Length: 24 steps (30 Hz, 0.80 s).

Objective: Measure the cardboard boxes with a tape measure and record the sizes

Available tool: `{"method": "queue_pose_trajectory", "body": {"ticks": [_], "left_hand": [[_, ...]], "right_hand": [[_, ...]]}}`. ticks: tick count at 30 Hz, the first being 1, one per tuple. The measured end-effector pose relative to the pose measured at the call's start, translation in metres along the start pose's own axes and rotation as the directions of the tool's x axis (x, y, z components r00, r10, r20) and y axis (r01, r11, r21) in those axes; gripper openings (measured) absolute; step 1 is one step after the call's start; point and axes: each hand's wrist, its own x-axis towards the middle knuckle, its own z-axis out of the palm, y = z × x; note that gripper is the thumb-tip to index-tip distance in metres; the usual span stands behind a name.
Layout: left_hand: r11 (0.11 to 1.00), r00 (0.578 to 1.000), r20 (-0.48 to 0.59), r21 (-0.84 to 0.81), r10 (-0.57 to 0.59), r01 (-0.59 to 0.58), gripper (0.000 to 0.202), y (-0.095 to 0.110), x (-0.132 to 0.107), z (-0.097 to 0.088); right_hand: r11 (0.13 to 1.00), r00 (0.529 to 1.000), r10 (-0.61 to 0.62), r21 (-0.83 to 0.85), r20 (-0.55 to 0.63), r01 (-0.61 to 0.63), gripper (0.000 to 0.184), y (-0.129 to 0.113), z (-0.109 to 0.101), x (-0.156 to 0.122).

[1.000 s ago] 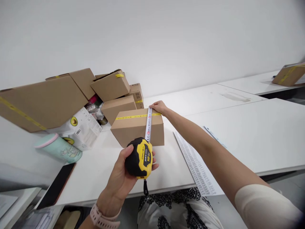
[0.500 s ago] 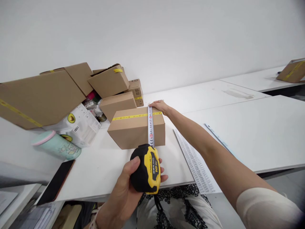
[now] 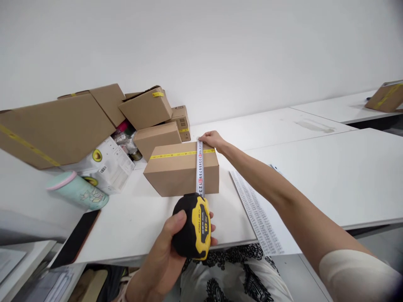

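Note:
My left hand [image 3: 166, 247] is wrapped round the black and yellow case of a tape measure [image 3: 192, 226], in front of a cardboard box [image 3: 176, 178]. From the case, the white blade [image 3: 200, 167] runs away from me over the top of the box, across its yellow tape strip. At the box's far edge, my right hand [image 3: 211, 139] pinches the far end of the blade between thumb and fingers. The box lies closed on the white table [image 3: 132, 222].
Several cardboard boxes [image 3: 146, 107] are piled at the back left against the wall. Nearer stand a white avocado-print box [image 3: 110, 167] and a mint tumbler [image 3: 80, 191] lying tilted. A dark phone-like slab [image 3: 75, 239] lies at the left edge. Printed sheets [image 3: 258, 214] lie under my right arm.
The view has shifted slightly. The tape case in my left hand sits a little lower and is turned slightly. My right hand still pinches the blade's far end, its fingers more curled.

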Motion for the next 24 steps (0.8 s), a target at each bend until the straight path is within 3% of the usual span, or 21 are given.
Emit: {"method": "queue_pose_trajectory", "body": {"ticks": [3,6,8,11,13,15,17,19,21,23,24], "left_hand": [[0.988,0.996,0.022,0.123,0.090,-0.092,0.078,0.001,-0.003,-0.007],[0.935,0.973,0.047,0.268,0.228,-0.232,0.102,0.001,-0.001,-0.009],[0.876,0.942,0.058,0.353,0.331,-0.329,0.105,0.001,0.003,-0.004],[0.810,0.902,0.084,0.410,0.424,-0.419,0.103,-0.002,0.010,0.007],[0.779,0.893,0.084,0.458,0.442,-0.428,0.101,-0.005,0.015,0.011],[0.696,0.868,0.059,0.572,0.493,-0.434,0.104,-0.007,0.021,0.008],[0.596,0.808,0.018,0.666,0.589,-0.449,0.110,-0.004,0.027,-0.006],[0.576,0.739,-0.034,0.651,0.673,-0.495,0.116,0.005,0.035,-0.029],[0.582,0.659,-0.091,0.571,0.746,-0.580,0.115,0.018,0.042,-0.058],[0.510,0.553,-0.102,0.550,0.827,-0.661,0.091,0.032,0.048,-0.089],[0.444,0.516,-0.080,0.634,0.853,-0.634,0.077,0.039,0.051,-0.103]], "right_hand": [[0.963,0.960,-0.269,-0.050,-0.075,0.265,0.021,-0.022,-0.010,-0.026],[0.875,0.875,-0.482,-0.070,-0.043,0.478,0.026,-0.040,-0.015,-0.086],[0.816,0.823,-0.562,-0.108,0.083,0.568,0.026,-0.043,-0.012,-0.136],[0.792,0.763,-0.522,-0.116,0.381,0.600,0.023,-0.027,-0.013,-0.196],[0.814,0.785,-0.480,-0.134,0.393,0.565,0.026,-0.008,-0.025,-0.212],[0.859,0.878,-0.425,-0.206,0.220,0.468,0.030,0.014,-0.048,-0.211],[0.913,0.950,-0.313,-0.277,-0.008,0.298,0.031,0.037,-0.076,-0.202],[0.942,0.979,-0.184,-0.301,-0.091,0.149,0.031,0.058,-0.098,-0.195],[0.954,0.997,-0.076,-0.293,-0.020,0.067,0.036,0.077,-0.109,-0.193],[0.964,0.995,-0.003,-0.264,0.103,0.031,0.046,0.093,-0.107,-0.194],[0.970,0.987,0.022,-0.244,0.158,0.018,0.052,0.099,-0.101,-0.195]]}}
